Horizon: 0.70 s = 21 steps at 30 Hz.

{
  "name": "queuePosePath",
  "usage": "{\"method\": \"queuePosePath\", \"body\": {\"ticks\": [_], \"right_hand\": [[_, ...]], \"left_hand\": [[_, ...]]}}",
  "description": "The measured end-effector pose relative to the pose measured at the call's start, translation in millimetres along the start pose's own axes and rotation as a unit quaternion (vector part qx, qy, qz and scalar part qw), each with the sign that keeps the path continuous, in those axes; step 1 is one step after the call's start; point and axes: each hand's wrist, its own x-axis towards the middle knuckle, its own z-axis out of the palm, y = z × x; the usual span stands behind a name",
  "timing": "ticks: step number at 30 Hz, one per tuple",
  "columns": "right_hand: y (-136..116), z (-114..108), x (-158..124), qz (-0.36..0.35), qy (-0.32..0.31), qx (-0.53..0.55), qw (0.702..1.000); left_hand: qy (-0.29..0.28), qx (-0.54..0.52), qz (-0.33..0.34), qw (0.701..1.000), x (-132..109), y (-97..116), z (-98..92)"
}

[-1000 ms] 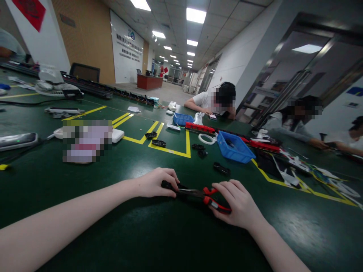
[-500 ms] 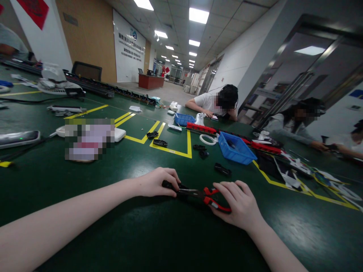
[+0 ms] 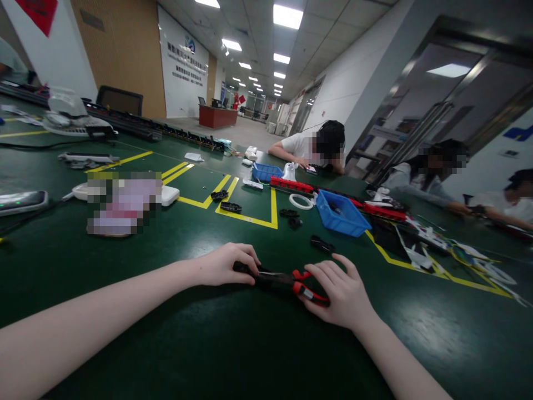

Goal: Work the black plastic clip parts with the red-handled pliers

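My left hand (image 3: 227, 265) lies on the dark green table (image 3: 250, 344) with its fingers curled round a small black part (image 3: 244, 268). My right hand (image 3: 339, 291) is wrapped over the red and black handles of a pair of pliers (image 3: 297, 283). The pliers lie low on the table, and their dark jaws reach left to the black part under my left fingers. Both forearms rest on the tabletop.
Loose black parts (image 3: 321, 243) lie just beyond my hands, with more inside the yellow tape lines (image 3: 250, 221). A blue bin (image 3: 342, 219), a white tape ring (image 3: 302, 201) and a red strip (image 3: 292, 185) sit further back. Three other people sit along the table's far right.
Both hands keep their hold on the part and the pliers. My right fingers have spread a little over the handles. The view has shifted slightly.
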Motion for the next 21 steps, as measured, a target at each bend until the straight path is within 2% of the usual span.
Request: {"method": "queuePosePath", "body": {"ticks": [14, 21], "right_hand": [[6.8, -4.9, 2.9, -0.009, -0.048, 0.032, 0.998], [7.0, -6.3, 2.5, -0.027, -0.03, 0.007, 0.999]], "left_hand": [[-0.006, 0.002, -0.006, 1.0, 0.5, 4.6, -2.4], [-0.002, 0.003, 0.012, 1.0, 0.4, 1.0, 0.4]]}}
